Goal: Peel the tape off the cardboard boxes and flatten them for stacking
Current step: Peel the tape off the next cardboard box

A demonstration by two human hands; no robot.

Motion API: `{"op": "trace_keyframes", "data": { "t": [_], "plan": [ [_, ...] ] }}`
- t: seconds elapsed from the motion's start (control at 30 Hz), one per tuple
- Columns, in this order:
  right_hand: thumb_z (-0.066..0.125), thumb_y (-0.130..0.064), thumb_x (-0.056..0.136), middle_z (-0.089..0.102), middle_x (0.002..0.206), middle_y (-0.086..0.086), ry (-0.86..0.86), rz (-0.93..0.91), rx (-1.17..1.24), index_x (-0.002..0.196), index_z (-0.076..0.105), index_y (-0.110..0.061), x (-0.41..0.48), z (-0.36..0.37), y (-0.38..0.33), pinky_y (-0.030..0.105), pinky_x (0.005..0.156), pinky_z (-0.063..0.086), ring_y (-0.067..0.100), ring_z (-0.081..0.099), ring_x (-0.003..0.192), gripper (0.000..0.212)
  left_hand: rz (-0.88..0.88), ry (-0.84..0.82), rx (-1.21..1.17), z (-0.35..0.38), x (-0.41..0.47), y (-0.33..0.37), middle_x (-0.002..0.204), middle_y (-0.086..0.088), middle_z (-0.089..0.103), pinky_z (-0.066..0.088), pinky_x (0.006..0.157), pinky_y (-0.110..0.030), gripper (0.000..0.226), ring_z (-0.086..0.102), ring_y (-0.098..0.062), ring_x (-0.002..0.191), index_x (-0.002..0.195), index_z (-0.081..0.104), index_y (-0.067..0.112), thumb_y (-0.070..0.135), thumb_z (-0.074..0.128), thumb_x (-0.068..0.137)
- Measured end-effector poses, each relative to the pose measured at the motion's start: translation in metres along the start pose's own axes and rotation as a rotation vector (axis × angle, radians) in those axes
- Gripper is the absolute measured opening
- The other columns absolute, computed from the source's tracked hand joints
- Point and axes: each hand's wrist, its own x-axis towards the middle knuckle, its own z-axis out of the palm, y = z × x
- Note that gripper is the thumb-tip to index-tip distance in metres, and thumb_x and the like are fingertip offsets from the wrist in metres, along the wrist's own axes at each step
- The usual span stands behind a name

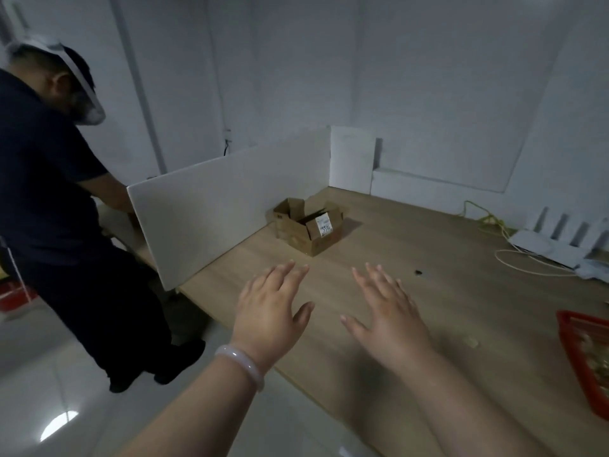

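Hovering left hand (pixel 270 311): fingers spread straight, holding nothing, over the table (pixel 428 252) near its edge.
Right hand (pixel 385 311): I see it splayed and empty too.
Cardboard box (pixel 308 225): on the table well beyond both hands, flaps up, white label on one flap, beside the white divider (pixel 214 209).

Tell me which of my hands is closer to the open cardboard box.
Left. The left hand is just short of the near corner of the cardboard box; the right hand is farther off, to its right.

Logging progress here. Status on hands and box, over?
Left hand open, empty. Right hand open, empty. Box unflattened on table, untouched. Nothing between.
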Motion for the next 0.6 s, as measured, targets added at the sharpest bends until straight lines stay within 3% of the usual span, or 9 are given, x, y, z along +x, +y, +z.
{"op": "trace_keyframes", "data": {
  "t": [0.17,0.33,0.47,0.6],
  "plan": [
    [0.044,-0.063,0.087,0.0,0.161,-0.013,0.0,0.0,0.022,0.151,0.004,-0.039,0.071,0.028,0.032,0.028,0.115,-0.009,-0.005,-0.016,0.137,0.079,-0.027,-0.027,-0.015,0.043,0.06,-0.018,0.148,0.01,0.036,0.029,0.107,-0.032,0.064,0.037,-0.014,0.132,0.144,0.032,0.036,0.057,0.048,0.086],
    [0.042,-0.066,0.085,-0.003,0.161,-0.014,-0.079,0.017,0.057,0.151,0.002,-0.04,0.108,0.069,0.051,0.028,0.116,-0.007,-0.003,-0.018,0.138,0.081,-0.059,-0.075,-0.054,0.086,0.1,-0.047,0.15,0.012,0.032,0.027,0.108,-0.03,0.064,0.033,-0.012,0.135,0.145,0.029,0.038,0.057,0.046,0.086],
    [0.048,-0.064,0.082,0.011,0.16,-0.011,-0.068,0.094,0.064,0.151,0.018,-0.035,0.137,0.099,0.073,0.027,0.117,0.0,-0.002,-0.006,0.141,0.08,-0.054,-0.119,-0.12,0.127,0.14,-0.074,0.148,0.01,0.035,0.029,0.107,-0.027,0.064,0.035,-0.012,0.133,0.145,0.031,0.035,0.056,0.049,0.087],
    [0.065,-0.054,0.079,0.032,0.155,-0.003,-0.028,0.194,0.063,0.147,0.035,-0.027,0.182,0.129,0.087,0.032,0.117,0.016,0.012,0.02,0.145,0.079,-0.03,-0.197,-0.215,0.172,0.19,-0.106,0.148,0.005,0.036,0.026,0.109,-0.025,0.065,0.035,-0.013,0.133,0.145,0.032,0.031,0.052,0.052,0.087]
  ]
}}
